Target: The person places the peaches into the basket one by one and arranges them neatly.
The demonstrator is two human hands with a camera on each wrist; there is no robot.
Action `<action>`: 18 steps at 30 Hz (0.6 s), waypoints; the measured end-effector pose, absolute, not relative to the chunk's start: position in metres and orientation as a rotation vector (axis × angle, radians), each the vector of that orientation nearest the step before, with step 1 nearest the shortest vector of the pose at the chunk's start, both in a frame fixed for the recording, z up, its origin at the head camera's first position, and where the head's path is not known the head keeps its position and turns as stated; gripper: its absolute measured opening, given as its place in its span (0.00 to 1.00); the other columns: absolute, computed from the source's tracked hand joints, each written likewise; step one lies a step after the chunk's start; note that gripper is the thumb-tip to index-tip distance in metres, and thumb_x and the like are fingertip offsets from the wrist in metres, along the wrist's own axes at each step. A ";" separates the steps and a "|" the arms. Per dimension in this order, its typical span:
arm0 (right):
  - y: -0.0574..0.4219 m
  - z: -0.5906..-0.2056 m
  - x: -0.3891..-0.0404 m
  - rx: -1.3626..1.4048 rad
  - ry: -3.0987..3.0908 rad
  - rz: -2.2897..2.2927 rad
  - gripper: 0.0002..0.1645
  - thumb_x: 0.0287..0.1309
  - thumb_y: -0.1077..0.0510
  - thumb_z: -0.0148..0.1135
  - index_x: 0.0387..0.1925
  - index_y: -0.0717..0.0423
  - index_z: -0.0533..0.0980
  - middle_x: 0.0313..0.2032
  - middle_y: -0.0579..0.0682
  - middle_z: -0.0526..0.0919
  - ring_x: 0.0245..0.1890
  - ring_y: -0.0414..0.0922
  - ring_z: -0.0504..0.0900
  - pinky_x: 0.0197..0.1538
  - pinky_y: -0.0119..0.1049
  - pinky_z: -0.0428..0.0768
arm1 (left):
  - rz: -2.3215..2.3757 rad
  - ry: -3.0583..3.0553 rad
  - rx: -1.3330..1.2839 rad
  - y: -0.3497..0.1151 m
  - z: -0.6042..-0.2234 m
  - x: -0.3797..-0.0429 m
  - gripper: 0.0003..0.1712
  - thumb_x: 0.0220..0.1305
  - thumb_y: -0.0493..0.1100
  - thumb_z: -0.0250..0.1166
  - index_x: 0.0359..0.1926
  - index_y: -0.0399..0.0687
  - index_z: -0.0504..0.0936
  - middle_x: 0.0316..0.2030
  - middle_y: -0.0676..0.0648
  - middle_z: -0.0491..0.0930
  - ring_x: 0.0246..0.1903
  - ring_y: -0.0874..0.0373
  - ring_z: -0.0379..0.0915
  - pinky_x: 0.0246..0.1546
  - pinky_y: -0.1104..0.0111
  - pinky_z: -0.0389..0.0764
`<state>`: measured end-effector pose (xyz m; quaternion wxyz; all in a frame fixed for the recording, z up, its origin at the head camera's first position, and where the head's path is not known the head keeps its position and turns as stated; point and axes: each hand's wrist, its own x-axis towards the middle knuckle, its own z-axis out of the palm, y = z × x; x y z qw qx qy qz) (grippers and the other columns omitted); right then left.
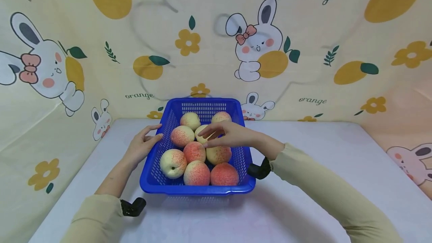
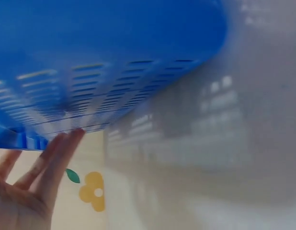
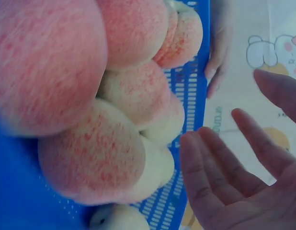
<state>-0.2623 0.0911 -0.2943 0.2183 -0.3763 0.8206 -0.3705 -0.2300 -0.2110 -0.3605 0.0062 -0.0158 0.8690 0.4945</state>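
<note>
Several peaches, pale yellow with red blush, lie in a blue plastic basket point(image 1: 197, 189). My left hand point(image 1: 140, 145) rests against the basket's left side, thumb and fingertips near the rim; in the left wrist view, the fingers point(image 2: 57, 165) reach out nearly straight against the slotted wall. Above the peaches hovers my right hand point(image 1: 233, 134), fingers extended and apart, with nothing in it. It partly hides a pale peach point(image 1: 201, 132) in the middle. A redder peach point(image 1: 194, 152) lies just below its fingertips. The right wrist view shows the right palm point(image 3: 248, 206) beside the fruit.
The basket stands on a white table point(image 1: 303, 183). Behind it hangs a cream cloth point(image 1: 209, 21) printed with rabbits and oranges. Black wrist cameras are worn on both wrists, the right one point(image 1: 260, 168) close to the basket's right rim.
</note>
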 end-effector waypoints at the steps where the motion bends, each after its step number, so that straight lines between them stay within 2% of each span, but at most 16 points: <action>1: 0.093 -0.294 -0.263 -1.043 2.275 -1.043 0.24 0.61 0.54 0.63 0.58 0.53 0.74 0.58 0.52 0.77 0.58 0.48 0.77 0.58 0.41 0.77 | 1.506 2.749 -0.046 -0.211 -0.358 -0.230 0.30 0.71 0.52 0.53 0.70 0.50 0.64 0.51 0.31 0.79 0.39 0.51 0.83 0.39 0.63 0.83; 4: 0.101 -0.294 -0.264 -1.030 2.290 -1.089 0.23 0.62 0.55 0.62 0.58 0.56 0.75 0.58 0.56 0.77 0.57 0.48 0.77 0.59 0.42 0.76 | 1.379 2.834 -0.047 -0.209 -0.351 -0.230 0.29 0.71 0.51 0.54 0.68 0.47 0.66 0.54 0.30 0.76 0.44 0.44 0.80 0.44 0.57 0.82; 8: 0.112 -0.293 -0.265 -1.004 2.331 -1.139 0.23 0.62 0.55 0.62 0.57 0.58 0.75 0.56 0.59 0.78 0.56 0.49 0.78 0.59 0.44 0.76 | 1.251 2.918 -0.061 -0.206 -0.339 -0.229 0.27 0.71 0.50 0.53 0.66 0.43 0.68 0.58 0.29 0.72 0.55 0.36 0.72 0.51 0.48 0.77; 12: 0.124 -0.293 -0.266 -0.956 2.378 -1.173 0.22 0.62 0.54 0.62 0.56 0.58 0.75 0.54 0.58 0.80 0.56 0.49 0.78 0.59 0.45 0.76 | 1.186 2.978 -0.087 -0.204 -0.327 -0.229 0.27 0.70 0.50 0.53 0.64 0.41 0.70 0.59 0.30 0.73 0.60 0.33 0.66 0.55 0.44 0.73; 18: 0.139 -0.292 -0.265 -0.901 2.428 -1.188 0.22 0.63 0.51 0.60 0.56 0.56 0.75 0.53 0.54 0.81 0.57 0.49 0.77 0.59 0.46 0.76 | 1.168 2.970 -0.124 -0.201 -0.312 -0.228 0.27 0.71 0.51 0.51 0.65 0.41 0.69 0.61 0.31 0.70 0.61 0.32 0.64 0.55 0.43 0.72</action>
